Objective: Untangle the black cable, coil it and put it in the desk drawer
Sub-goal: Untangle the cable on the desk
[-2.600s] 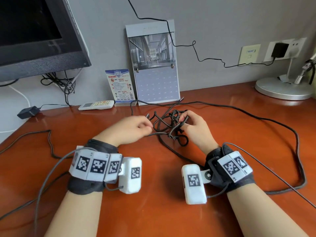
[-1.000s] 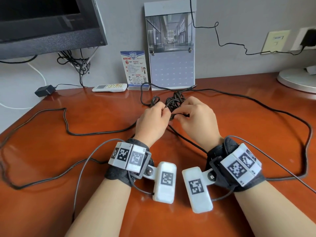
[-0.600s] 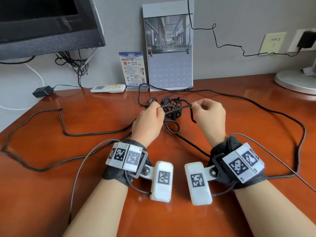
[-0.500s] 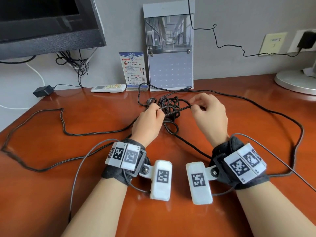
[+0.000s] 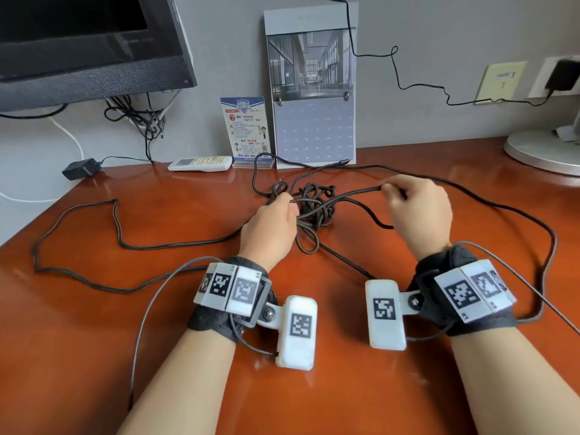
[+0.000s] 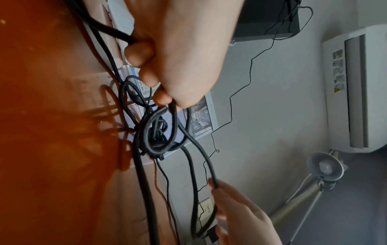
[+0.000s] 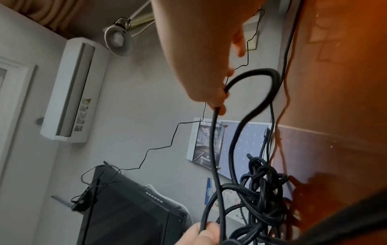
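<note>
Both hands pinch black cable (image 5: 314, 208): left hand (image 5: 270, 227) at knot, right hand (image 5: 417, 215) on strand

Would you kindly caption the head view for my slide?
Left hand pins the tangled black cable on the desk while right hand draws a strand out.

A calendar (image 5: 310, 89) leans against the grey wall (image 5: 439, 32) at the back of the desk (image 5: 94, 356). Just left of it stands a small printed card (image 5: 246, 131), with a white remote (image 5: 201, 163) lying beside that. A dark monitor (image 5: 88, 42) hangs at the far left above a black adapter (image 5: 81, 168). A round lamp base (image 5: 546, 152) sits at the right, below wall sockets (image 5: 561, 77).
</note>
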Available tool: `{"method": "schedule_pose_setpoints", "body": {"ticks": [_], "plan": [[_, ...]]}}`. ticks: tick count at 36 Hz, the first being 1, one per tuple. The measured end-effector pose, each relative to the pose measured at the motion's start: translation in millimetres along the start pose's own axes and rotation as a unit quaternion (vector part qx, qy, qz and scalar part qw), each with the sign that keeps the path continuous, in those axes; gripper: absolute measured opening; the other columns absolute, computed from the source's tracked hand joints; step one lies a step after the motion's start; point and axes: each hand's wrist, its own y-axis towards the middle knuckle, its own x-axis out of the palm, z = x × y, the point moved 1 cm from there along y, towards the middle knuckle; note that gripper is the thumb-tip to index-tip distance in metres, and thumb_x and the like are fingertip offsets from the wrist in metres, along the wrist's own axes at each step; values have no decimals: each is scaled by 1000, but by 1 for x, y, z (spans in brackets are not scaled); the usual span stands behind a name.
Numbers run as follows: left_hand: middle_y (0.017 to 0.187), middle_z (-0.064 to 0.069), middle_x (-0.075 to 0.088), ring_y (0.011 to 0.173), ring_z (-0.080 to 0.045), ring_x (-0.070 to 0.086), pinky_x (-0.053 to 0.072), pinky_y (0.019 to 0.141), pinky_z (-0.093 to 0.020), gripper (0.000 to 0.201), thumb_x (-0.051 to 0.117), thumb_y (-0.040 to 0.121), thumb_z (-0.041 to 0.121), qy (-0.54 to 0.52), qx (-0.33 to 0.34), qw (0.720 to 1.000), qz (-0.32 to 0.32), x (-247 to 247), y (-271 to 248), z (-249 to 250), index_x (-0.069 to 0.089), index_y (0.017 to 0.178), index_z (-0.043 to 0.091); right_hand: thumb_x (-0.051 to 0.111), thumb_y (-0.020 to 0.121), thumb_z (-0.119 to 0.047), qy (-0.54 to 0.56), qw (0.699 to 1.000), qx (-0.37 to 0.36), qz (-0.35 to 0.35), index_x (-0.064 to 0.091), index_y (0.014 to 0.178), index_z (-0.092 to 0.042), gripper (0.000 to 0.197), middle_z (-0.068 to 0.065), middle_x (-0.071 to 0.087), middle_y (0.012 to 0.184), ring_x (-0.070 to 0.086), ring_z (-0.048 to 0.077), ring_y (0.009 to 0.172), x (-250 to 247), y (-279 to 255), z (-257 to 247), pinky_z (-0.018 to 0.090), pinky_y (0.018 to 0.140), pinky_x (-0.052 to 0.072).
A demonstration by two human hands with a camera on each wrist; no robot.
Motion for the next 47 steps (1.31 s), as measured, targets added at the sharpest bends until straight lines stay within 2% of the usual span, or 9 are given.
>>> {"method": "schedule_pose_setpoints", "body": {"ticks": [5,11,15,17,24,32,39,43,47], "plan": [[89,-6,65,69,-25,53,33,58,-33,27,26,102,25,-21,4,1000,-12,1,-1,0,50,104,14,52,79,-5,-13,993,-119,-7,72,100,-18,32,6,63,102,50,34,97,3,-5,-13,42,82,41],[120,6,63,68,-15,52,34,57,-31,23,29,102,22,-42,21,999,-12,-1,-2,4,47,114,16,58,79,-13,-67,956,-250,-134,66,118,-22,41,0,65,109,53,29,108,17,-20,-41,48,102,29],[94,2,64,91,-28,60,35,67,-33,23,29,102,24,23,29,999,-17,-3,-5,5,44,119,22,62,87,-26,-81,958,-213,-171,61,119,-24,33,-2,62,107,48,24,105,23,-22,-44,33,84,29],[106,5,67,97,-28,60,37,70,-34,24,30,101,24,23,28,999,-4,-3,-5,5,49,116,24,61,87,-28,-51,967,-195,-154,63,107,-20,22,-2,65,100,50,22,101,23,-23,-42,33,81,29],[84,4,65,84,-25,58,36,67,-33,24,32,99,30,21,10,999,34,-2,-2,2,56,102,23,59,87,-15,48,986,-124,-97,69,86,-20,11,-9,61,76,56,27,90,14,-19,-37,44,83,45],[85,3,68,82,-25,60,47,72,-38,22,34,98,32,-32,15,999,16,0,-1,2,54,92,24,56,85,-13,130,989,-69,17,66,79,-20,14,0,69,77,60,26,83,8,-11,-28,35,74,45],[78,-3,64,81,-26,60,42,64,-35,27,34,96,29,-59,-19,998,-16,-1,0,-13,45,73,20,52,82,-11,185,967,64,163,70,82,-13,19,-13,61,70,55,-6,64,-20,7,-1,10,62,36],[76,-3,63,71,-26,55,33,58,-32,29,34,96,26,-51,-11,999,-6,1,-1,-5,39,68,21,40,80,-34,85,988,108,65,73,91,-18,38,9,62,83,57,30,85,-11,10,13,32,70,38],[73,-3,64,71,-26,57,34,57,-31,31,37,95,25,-55,-12,998,10,1,0,-6,36,64,22,44,77,-20,13,998,54,-10,70,106,-23,39,8,56,118,45,31,116,-10,5,-2,45,100,35]]}}
